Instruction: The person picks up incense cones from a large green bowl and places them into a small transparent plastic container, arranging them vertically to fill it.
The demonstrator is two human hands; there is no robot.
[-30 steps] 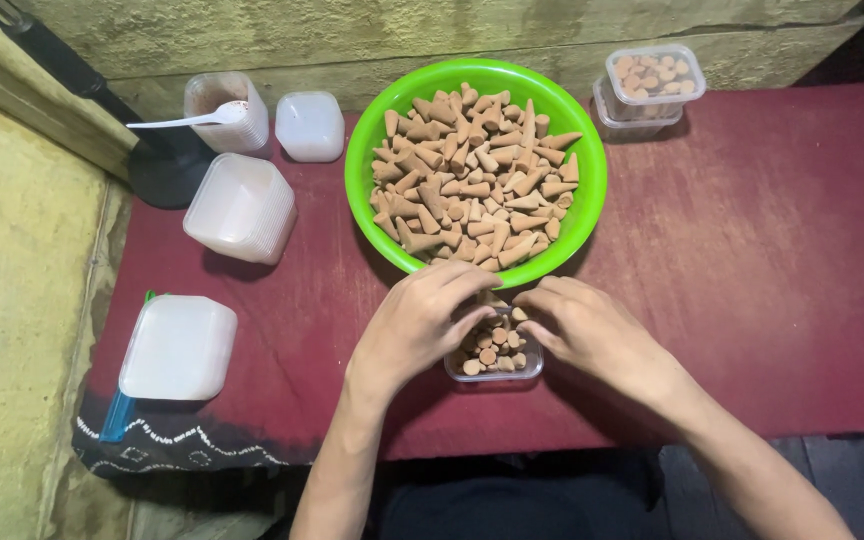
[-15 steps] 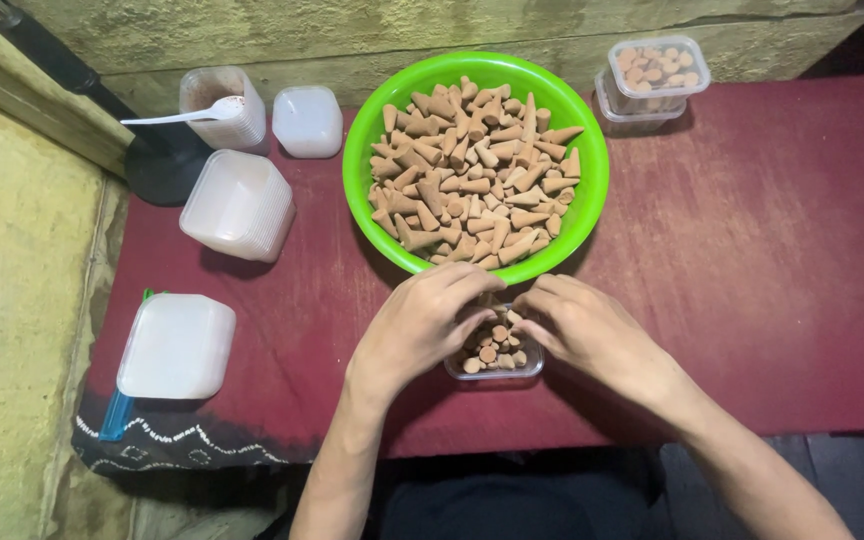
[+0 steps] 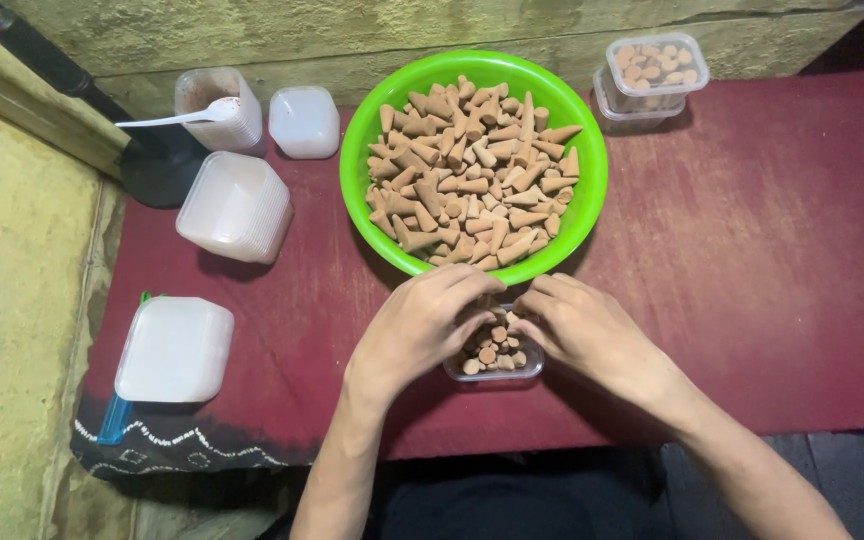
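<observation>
While both hands crowd the small clear container (image 3: pixel 493 352) at lower centre, the left hand (image 3: pixel 420 325) and right hand (image 3: pixel 584 328) curl fingers together over its upright brown cones, directly beneath them, just below the green bowl (image 3: pixel 372 120).

Upper left: tub (image 3: pixel 220 105) with white spoon (image 3: pixel 177 116), small lidded tub (image 3: pixel 304 121), lid stack (image 3: pixel 235 207). Upper right: filled boxes (image 3: pixel 652 72). Lower left: white container (image 3: pixel 174 349).
</observation>
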